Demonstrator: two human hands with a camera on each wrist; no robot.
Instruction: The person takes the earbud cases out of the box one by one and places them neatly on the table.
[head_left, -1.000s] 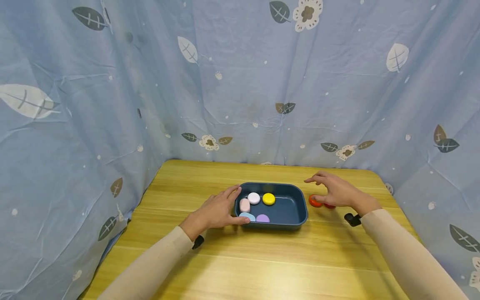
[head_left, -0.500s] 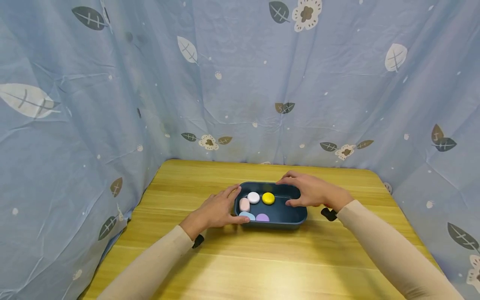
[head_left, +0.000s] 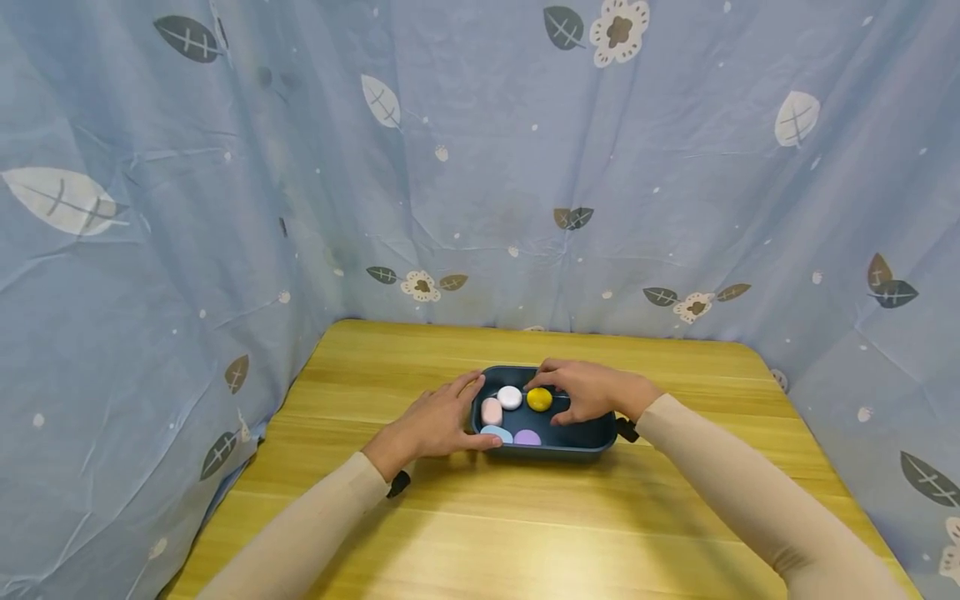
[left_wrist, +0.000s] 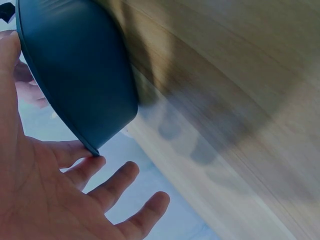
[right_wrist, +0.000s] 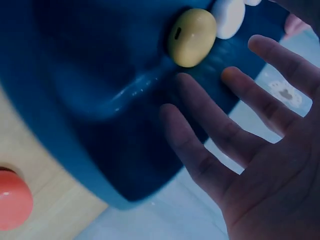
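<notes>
Yellow, smooth oval pebble lay inside a dark teal rectangular plastic tray that sat on the light wooden tabletop, near the middle of its far half. The right hand hovered over the tray with its fingers spread and straight, holding nothing; its fingertips were just beside the yellow pebble, and whether they touched it could not be told. The left hand rested against the tray's left end wall, fingers straight and relaxed, gripping nothing. Beside the yellow pebble lay a white round pebble, then a pale pink one, with a light blue one and a lilac one along the near wall. A red rounded piece sat on the table just outside the tray.
</notes>
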